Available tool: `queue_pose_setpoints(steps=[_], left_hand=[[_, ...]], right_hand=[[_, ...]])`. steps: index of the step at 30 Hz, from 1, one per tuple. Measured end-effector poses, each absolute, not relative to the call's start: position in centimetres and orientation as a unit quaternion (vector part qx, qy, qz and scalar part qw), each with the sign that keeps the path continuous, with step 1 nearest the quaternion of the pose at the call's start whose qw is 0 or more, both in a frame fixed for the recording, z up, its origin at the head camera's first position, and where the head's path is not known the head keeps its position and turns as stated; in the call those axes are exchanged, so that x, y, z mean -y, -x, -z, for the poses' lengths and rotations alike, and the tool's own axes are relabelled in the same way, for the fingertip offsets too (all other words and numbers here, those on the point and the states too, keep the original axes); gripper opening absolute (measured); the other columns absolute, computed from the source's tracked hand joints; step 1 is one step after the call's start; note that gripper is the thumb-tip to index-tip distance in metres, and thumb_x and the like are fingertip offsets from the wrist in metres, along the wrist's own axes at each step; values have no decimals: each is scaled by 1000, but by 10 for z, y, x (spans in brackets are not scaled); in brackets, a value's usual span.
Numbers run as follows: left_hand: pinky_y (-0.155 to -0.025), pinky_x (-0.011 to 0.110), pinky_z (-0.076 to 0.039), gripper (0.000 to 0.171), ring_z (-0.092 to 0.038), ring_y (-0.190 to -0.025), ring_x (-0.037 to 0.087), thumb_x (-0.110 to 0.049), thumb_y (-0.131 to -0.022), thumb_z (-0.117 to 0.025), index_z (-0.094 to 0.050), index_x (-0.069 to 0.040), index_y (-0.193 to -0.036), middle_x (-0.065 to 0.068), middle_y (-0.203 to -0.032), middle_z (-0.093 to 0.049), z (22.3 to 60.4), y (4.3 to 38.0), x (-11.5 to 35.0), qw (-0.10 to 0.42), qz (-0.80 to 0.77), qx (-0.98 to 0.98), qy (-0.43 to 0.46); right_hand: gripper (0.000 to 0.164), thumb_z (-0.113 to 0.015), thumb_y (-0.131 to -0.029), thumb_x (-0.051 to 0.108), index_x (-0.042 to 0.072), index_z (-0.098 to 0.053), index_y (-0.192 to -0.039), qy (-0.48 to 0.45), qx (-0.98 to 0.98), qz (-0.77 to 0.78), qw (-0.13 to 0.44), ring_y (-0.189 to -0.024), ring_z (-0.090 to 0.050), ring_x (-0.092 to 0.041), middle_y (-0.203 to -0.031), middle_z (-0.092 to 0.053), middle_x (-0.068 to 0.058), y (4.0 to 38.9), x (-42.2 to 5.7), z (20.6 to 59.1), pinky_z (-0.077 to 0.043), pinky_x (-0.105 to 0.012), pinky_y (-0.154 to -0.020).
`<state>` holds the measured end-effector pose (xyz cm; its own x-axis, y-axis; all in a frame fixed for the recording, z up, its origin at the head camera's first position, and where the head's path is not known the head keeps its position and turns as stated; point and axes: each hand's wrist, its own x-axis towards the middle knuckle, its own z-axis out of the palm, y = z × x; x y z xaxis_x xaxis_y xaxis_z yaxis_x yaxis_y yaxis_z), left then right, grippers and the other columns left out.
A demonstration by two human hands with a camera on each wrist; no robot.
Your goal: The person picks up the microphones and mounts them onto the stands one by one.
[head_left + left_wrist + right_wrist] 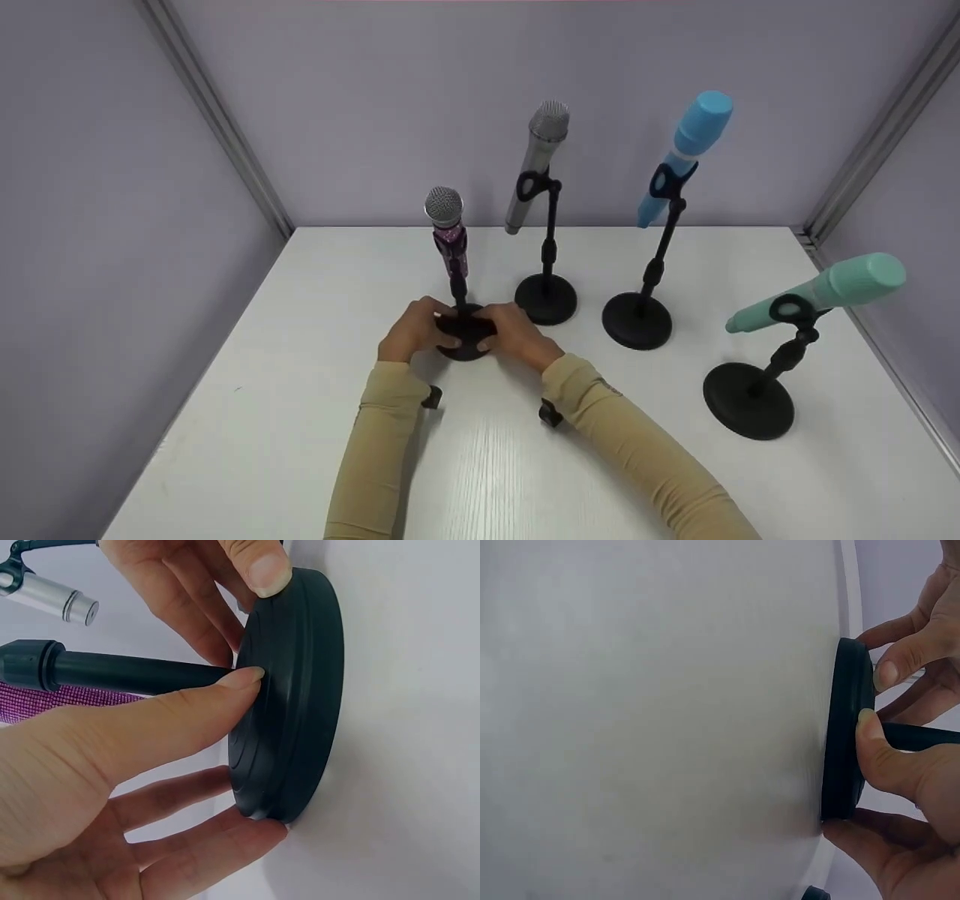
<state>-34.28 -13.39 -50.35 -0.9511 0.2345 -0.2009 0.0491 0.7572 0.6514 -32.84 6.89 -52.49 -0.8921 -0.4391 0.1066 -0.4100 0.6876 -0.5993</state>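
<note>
A black microphone stand stands left of centre on the white table, bearing a microphone with a silver mesh head and a glittery purple body. My left hand grips the left side of its round base, thumb on top and fingers at the rim. From the right, my right hand holds the same base, its thumb also on the upper face. Seen from both wrists, the base sits flat against the tabletop, with the pole rising between the hands.
Right of my hands, a silver microphone sits in a stand. Beyond it are a blue microphone on its stand and a green microphone on another. Grey walls border the table.
</note>
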Motion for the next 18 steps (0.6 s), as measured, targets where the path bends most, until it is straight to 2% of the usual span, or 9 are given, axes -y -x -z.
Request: queue_pose_setpoints(steps=[18], left_hand=[[-106, 48, -53, 55, -66, -124, 34, -8, -79, -89, -71, -10, -131, 19, -138, -65, 502, 356, 146, 143, -353, -922, -65]], right_hand=[[45, -84, -83, 3, 3, -73, -126, 220, -926, 306, 27, -121, -66, -35, -125, -73, -17, 341, -55, 524, -50, -47, -109]])
